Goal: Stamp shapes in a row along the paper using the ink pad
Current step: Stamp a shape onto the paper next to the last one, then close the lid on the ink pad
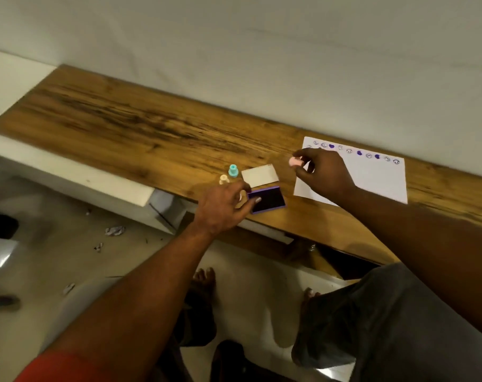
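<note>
A white paper [372, 177] lies on the wooden shelf [151, 133] at the right, with a row of several purple stamped shapes along its far edge. My right hand [322, 175] pinches a pink stamp [294, 161] just left of the paper's near-left part, above the wood. The open purple ink pad [270, 200] sits near the shelf's front edge, its white lid [259, 175] lying behind it. My left hand [224, 208] grips the pad's left edge, thumb on the frame. A teal stamp [233, 170] and a cream stamp [224, 179] stand upright just behind my left hand.
A white wall rises right behind the shelf. The shelf's left half is bare wood. Below the front edge are a pale floor with paper scraps [114, 231], my bare feet [205, 282] and my grey-clad knee [386, 312].
</note>
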Demonstrator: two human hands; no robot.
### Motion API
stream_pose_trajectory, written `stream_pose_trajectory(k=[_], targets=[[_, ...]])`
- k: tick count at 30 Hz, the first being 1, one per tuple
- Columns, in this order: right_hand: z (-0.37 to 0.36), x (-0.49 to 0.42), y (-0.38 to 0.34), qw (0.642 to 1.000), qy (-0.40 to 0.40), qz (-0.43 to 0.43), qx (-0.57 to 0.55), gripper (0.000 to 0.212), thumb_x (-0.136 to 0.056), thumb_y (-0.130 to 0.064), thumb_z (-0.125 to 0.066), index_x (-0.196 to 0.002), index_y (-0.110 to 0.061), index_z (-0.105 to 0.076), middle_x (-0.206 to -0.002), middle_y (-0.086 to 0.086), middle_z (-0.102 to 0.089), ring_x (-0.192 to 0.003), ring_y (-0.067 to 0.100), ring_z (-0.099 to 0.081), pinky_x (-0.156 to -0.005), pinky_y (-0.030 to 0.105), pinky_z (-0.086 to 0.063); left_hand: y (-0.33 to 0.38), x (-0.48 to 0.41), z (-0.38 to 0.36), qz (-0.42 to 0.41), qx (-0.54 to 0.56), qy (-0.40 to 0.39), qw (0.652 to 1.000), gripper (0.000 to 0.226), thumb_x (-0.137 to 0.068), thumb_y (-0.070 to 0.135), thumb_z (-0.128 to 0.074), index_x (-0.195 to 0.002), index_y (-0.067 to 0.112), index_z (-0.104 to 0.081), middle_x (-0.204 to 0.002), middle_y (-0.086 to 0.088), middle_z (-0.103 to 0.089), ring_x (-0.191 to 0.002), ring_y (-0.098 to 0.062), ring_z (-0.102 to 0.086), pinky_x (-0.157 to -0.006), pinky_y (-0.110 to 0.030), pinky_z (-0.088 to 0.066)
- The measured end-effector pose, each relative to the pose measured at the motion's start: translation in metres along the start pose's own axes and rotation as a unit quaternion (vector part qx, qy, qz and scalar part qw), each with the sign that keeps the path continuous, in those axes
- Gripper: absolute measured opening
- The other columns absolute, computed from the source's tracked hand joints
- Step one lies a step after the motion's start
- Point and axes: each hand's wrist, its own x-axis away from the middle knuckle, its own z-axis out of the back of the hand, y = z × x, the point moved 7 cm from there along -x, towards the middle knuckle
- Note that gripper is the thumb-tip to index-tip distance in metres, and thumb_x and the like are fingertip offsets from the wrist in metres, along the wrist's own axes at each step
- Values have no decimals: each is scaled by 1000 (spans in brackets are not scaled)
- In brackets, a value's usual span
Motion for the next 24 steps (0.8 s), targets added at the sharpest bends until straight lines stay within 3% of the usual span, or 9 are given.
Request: stream_pose_trajectory(k=[3,7,13,17,19,24], targets=[[-28,6,-51,997,-53,54,21,34,-92,-43,-69,-123,-27,-70,-104,-10,-73,-81,6,-63,-69,27,-52,-32,33,14,80,5,12,997,40,-91,60,-69,-108,24,-71,-66,13,-55,-59,-7,-55,-53,-24,-38],[-64,12,-101,985,-121,110,56,30,-91,-42,-69,-118,-32,-68,-107,-12,-73,-89,9,-64,-70,26,-50,-56,51,13,153,20,-23,988,48,-86,64,-72,-120,30,-67,-67,14,-56,-62,-4,-55,-56,-26,-43],[-92,9,-130,967,-145,163,133,31,-89,-49,-68,-113,-31,-72,-102,-8,-75,-87,11,-65,-69,23,-41,-56,39,3,139,64,-35,988,67,-88,54,-74,-145,22,-60,-83,8,-62,-79,-13,-59,-66,-32,-45],[-99,3,-132,960,-142,181,163,30,-90,-55,-66,-107,-31,-71,-96,-8,-72,-84,10,-63,-77,26,-38,-61,34,-1,140,81,-34,986,53,-92,49,-70,-136,21,-66,-83,-1,-71,-80,-23,-69,-68,-37,-54],[-106,3,-131,955,-154,186,175,30,-91,-55,-63,-108,-31,-70,-97,-8,-71,-86,11,-63,-81,28,-41,-63,34,-3,143,78,-29,986,47,-92,49,-69,-131,22,-70,-74,6,-63,-74,-19,-67,-63,-33,-47],[-118,2,-135,937,-172,216,215,29,-94,-49,-61,-115,-32,-70,-97,-5,-72,-92,16,-66,-93,38,-44,-66,34,-5,150,64,-15,987,43,-91,53,-69,-125,26,-72,-73,13,-56,-70,-11,-59,-61,-29,-38]])
